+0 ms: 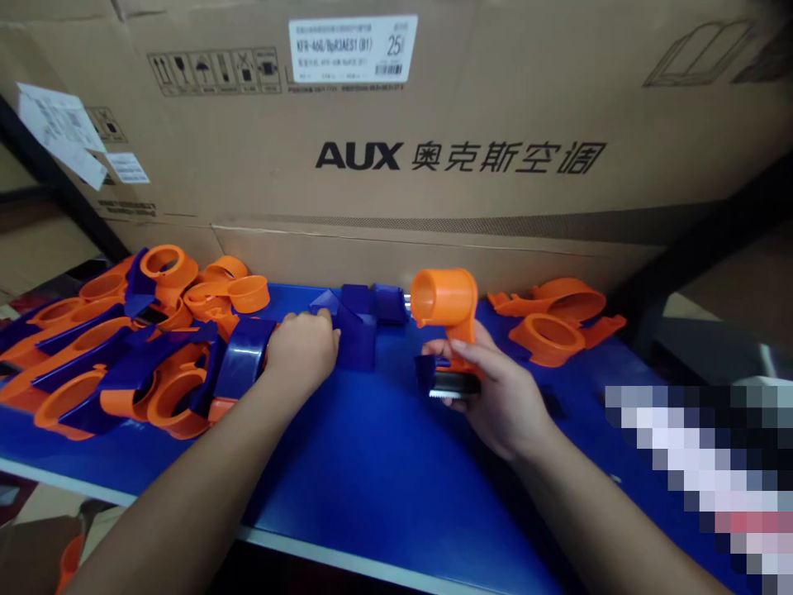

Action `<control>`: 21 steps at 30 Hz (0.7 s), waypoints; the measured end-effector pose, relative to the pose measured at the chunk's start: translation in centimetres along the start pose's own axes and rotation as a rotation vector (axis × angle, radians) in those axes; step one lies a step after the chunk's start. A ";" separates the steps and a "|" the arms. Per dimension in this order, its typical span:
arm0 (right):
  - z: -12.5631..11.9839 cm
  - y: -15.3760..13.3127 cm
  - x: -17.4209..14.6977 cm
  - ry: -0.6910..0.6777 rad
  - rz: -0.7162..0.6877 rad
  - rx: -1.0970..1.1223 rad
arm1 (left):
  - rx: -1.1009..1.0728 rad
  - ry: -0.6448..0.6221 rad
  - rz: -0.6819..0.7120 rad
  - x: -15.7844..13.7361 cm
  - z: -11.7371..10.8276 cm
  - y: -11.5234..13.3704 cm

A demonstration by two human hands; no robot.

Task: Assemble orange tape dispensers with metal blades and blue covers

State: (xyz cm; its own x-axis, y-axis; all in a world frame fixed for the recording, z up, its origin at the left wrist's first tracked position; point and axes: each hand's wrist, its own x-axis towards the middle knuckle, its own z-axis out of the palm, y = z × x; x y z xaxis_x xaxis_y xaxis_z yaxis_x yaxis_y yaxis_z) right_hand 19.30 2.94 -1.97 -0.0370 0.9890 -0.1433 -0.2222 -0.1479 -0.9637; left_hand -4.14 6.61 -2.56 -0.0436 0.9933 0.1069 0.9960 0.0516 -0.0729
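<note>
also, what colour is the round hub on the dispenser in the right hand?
Orange; the round hub shows best in the head view.

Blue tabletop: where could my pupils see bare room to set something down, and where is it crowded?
Widest bare patch: the tabletop between the left forearm and right forearm, from the blue parts at back to the pale front edge. Crowded: the left, with piled orange and blue pieces, and the right rear, with orange pieces.
</note>
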 end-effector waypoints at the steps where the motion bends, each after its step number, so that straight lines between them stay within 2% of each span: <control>1: 0.1 0.1 0.0 -0.018 0.011 -0.005 | 0.008 -0.034 0.003 0.1 0.2 0.0; 8: -0.2 0.5 0.2 -0.136 0.057 0.019 | 0.008 -0.051 0.017 0.4 0.8 0.2; 12: -0.4 1.1 0.6 -0.091 0.068 -0.052 | -0.071 0.060 -0.043 0.1 0.8 0.8; 14: -0.2 1.5 0.6 -0.077 0.069 -0.073 | -0.239 0.186 -0.048 -0.2 0.8 1.3; 17: -0.1 1.8 0.7 -0.081 0.060 -0.076 | -0.616 0.383 0.058 -1.2 0.7 2.1; 19: -0.1 1.7 0.7 -0.080 0.041 -0.055 | -0.892 0.431 0.149 -2.1 0.6 2.7; 21: -0.3 1.4 0.8 -0.081 0.026 -0.023 | -1.118 0.400 0.217 -3.1 0.4 3.4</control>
State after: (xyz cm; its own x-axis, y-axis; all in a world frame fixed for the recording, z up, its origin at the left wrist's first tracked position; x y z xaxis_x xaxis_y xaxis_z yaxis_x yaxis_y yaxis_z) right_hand 19.25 3.51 -3.48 -0.1216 0.9811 -0.1504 -0.1979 -0.1724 -0.9649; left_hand -0.69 3.78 -3.55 -0.0369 0.8580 0.5124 0.5055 -0.4263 0.7502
